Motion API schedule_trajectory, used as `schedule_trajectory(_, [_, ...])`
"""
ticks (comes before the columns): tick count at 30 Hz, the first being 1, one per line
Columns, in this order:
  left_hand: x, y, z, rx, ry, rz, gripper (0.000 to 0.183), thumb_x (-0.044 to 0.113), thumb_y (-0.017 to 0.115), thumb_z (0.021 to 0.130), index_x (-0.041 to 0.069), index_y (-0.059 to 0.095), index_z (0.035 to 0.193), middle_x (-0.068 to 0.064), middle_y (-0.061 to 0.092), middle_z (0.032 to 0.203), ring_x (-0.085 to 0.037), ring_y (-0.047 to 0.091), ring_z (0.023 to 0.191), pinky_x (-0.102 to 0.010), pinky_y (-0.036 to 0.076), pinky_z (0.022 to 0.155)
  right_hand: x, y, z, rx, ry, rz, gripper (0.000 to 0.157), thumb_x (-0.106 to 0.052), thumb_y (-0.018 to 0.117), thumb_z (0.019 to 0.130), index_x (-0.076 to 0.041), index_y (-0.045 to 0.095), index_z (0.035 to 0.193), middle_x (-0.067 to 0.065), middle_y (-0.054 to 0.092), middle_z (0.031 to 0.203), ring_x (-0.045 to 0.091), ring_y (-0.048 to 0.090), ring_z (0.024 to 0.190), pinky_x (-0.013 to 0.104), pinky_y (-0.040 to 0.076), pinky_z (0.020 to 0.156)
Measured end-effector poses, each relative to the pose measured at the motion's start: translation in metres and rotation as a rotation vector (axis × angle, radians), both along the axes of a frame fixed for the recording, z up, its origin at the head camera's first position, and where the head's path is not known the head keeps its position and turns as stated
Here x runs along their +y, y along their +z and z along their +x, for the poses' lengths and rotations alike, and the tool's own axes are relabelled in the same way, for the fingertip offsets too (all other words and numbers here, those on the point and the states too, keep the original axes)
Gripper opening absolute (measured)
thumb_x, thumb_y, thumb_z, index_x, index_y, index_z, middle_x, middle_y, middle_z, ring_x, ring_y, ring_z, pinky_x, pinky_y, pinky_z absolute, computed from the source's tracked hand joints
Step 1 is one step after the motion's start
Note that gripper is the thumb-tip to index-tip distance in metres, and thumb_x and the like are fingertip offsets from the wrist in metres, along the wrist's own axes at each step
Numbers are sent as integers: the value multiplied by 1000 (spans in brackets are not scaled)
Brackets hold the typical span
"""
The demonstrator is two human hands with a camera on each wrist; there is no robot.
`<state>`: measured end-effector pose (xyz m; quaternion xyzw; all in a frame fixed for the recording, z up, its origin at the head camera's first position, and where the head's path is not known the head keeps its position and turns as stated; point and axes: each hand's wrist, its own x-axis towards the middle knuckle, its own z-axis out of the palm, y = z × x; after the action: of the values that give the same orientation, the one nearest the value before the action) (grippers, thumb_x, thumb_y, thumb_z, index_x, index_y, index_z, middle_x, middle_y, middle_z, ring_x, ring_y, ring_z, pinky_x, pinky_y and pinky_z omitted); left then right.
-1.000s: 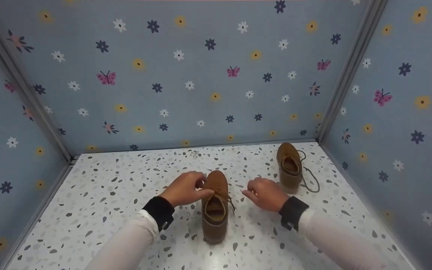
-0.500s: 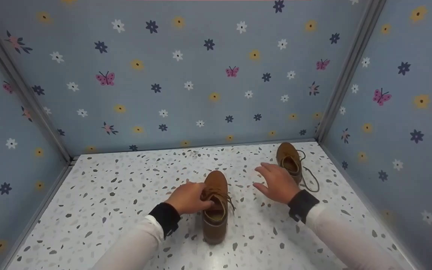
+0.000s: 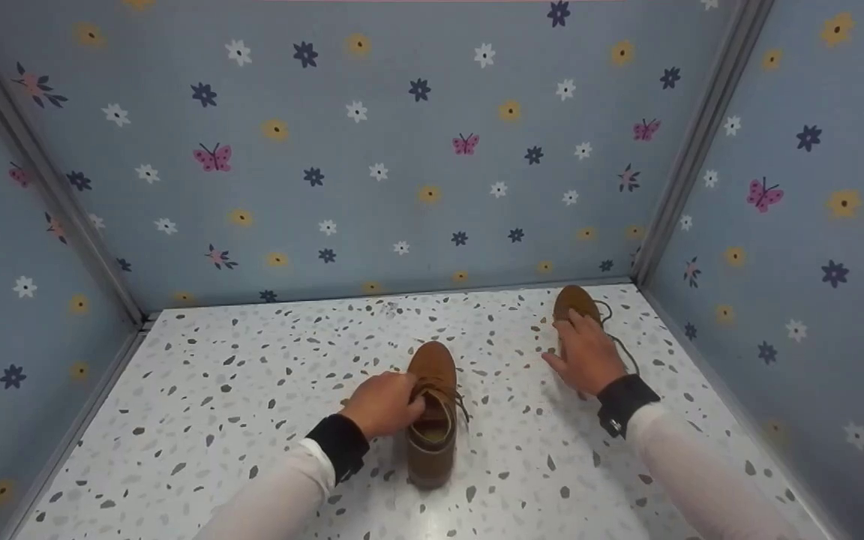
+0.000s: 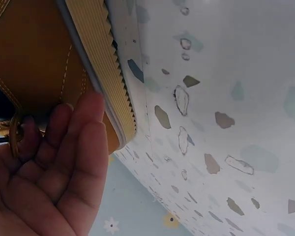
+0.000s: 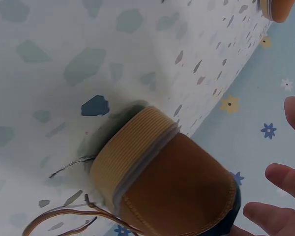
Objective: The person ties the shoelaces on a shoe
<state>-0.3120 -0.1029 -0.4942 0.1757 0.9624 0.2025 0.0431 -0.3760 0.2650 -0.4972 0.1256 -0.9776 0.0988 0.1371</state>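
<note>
Holds the near brown shoe (image 3: 432, 361) by the left side of its mouth with the left hand (image 3: 379, 406), clamped between thumb and bent fingers, next to the crossed laces (image 3: 438, 385). In the left wrist view, sets fingertips against the stitched brown side, just beside the ridged tan sole edge (image 4: 100, 64). Has drawn this hand slightly back toward the heel, away from its place beside the toe one second ago. Stands the near shoe on the same spot as before, sole down in the middle of the white floor (image 3: 252, 394), toe toward the back edge. Wears a black band (image 3: 338, 448) on the left wrist below a pale sleeve (image 3: 278, 487), and the same on the right. Carries the right hand (image 3: 588, 355), fingers apart, over the far brown shoe (image 3: 574, 301), after hovering mostly to its left half a second ago; now hides its mouth, in plain view one second ago. Cannot make out any sure contact there. Leaves the far shoe unmoved near the back right corner, toe close to the back edge, with a loose lace (image 5: 69, 211) trailing along its right side. Sprinkles the floor with grey, brown and greenish chips, and shines in a pale patch behind the near heel. Ends at a blue back wall (image 3: 372, 146) printed with flowers and pink butterflies, between matching side walls (image 3: 807, 315) and grey metal posts (image 3: 694, 150) at both back corners.
</note>
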Motion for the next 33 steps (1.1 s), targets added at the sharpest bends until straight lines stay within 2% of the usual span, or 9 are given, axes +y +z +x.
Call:
schedule_trajectory(8, [4, -1, 1, 61, -3, -42, 12, 22, 58, 98, 12, 63, 93, -1, 61, 82, -18, 56, 72, -37, 49, 68, 18, -14, -6, -84, -97, -67, 68, -40, 69, 99, 2, 49, 148, 34, 35, 162, 55, 38, 147, 67, 36, 119])
schedule_trajectory(17, [-10, 7, 1, 124, 34, 7, 10, 19, 57, 100, 13, 63, 94, -1, 62, 81, -17, 59, 74, -39, 52, 69, 22, -30, -13, -34, -112, -83, 55, -32, 69, 98, 4, 56, 138, 31, 39, 160, 53, 45, 143, 64, 45, 113])
schedule_trajectory(23, [-33, 19, -4, 139, 100, 24, 12, 19, 56, 102, 13, 64, 98, -1, 65, 84, -18, 62, 76, -39, 54, 71, 21, -34, -14, -60, -132, -110, 52, -31, 69, 99, 4, 57, 135, 29, 38, 163, 52, 41, 146, 63, 43, 115])
schedule_trajectory(27, [-55, 27, -11, 123, 154, 13, 17, 19, 55, 104, 7, 66, 109, -8, 71, 95, -23, 68, 86, -42, 58, 78, 21, -32, -14, -70, -135, -114, 50, -30, 68, 99, 5, 57, 133, 30, 38, 163, 52, 41, 147, 63, 41, 117])
schedule_trajectory(30, [-76, 29, -17, 129, 185, -4, 22, 19, 54, 105, 3, 66, 115, -13, 72, 100, -27, 70, 91, -46, 59, 81, 21, -31, -14, -91, -131, -126, 50, -29, 66, 99, 6, 58, 133, 30, 37, 163, 52, 40, 148, 62, 40, 119])
schedule_trajectory(33, [-98, 28, -24, 147, 218, -4, 21, 18, 53, 106, 1, 65, 112, -15, 72, 98, -29, 70, 90, -48, 58, 80, 22, -30, -16, -126, -128, -145, 50, -28, 63, 99, 8, 57, 134, 29, 35, 164, 51, 38, 150, 62, 37, 120])
